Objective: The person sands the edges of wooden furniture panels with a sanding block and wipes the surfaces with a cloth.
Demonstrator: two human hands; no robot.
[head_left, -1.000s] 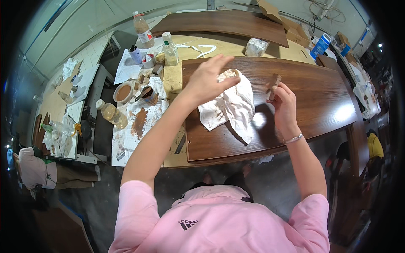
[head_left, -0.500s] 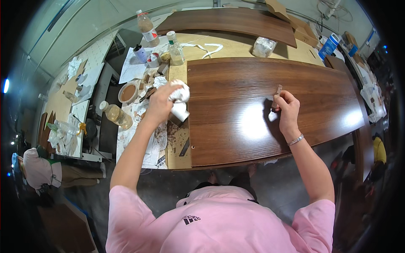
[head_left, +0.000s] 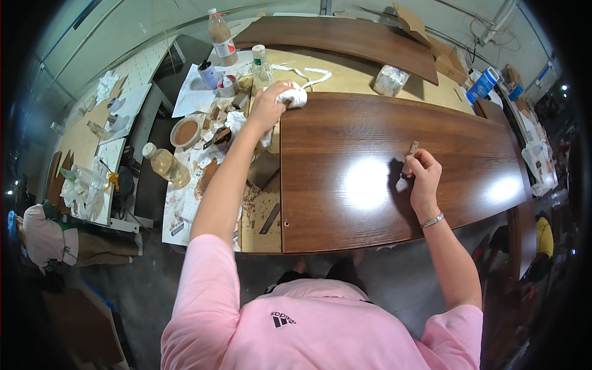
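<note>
A dark brown wood-grain panel (head_left: pixel 333 203) lies flat on the worktable before me. My left hand (head_left: pixel 269 106) is closed round a crumpled white cloth (head_left: pixel 295 97), which touches or nearly touches the panel's far left corner. Over the panel's right half, my right hand (head_left: pixel 424 180) pinches a small, narrow brown piece (head_left: pixel 412 149) between thumb and fingers; its exact kind is unclear. Below those fingertips a small pale spot shows, perhaps a reflection. Left of the panel sit an open tub of brown paste (head_left: pixel 185 132) and a dark flat block (head_left: pixel 263 171).
Bottles stand along the left side, one clear (head_left: pixel 261 66), one yellowish (head_left: pixel 168 165), one tall (head_left: pixel 222 43). A second brown panel (head_left: pixel 345 40) and a plastic-wrapped block (head_left: pixel 390 81) are at the back. A blue container (head_left: pixel 482 85) stands far right. Another person (head_left: pixel 46 237) is at far left.
My left hand has moved the cloth right and away from me, to the panel's far left corner. My right hand keeps its pinch, almost unmoved. The view has shifted slightly.
</note>
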